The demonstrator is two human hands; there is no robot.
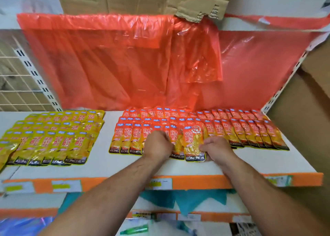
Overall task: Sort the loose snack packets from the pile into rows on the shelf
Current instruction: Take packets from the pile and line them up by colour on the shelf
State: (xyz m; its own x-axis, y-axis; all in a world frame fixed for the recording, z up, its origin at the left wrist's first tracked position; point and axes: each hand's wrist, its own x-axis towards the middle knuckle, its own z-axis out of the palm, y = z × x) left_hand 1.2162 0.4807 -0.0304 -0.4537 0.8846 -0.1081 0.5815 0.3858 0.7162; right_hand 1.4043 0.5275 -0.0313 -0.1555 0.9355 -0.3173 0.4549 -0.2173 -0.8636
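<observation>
the white shelf [100, 166] carries yellow packets [51, 137] well left of the orange packets [214, 128], which lie in overlapping rows, long axes running front to back. in the middle of the orange front row, the right hand [217, 149] pinches the lower right corner of one front packet [194, 146], just left of its fingers. the left hand [158, 144], curled closed, rests on the neighbouring packets; what it holds i cannot tell.
</observation>
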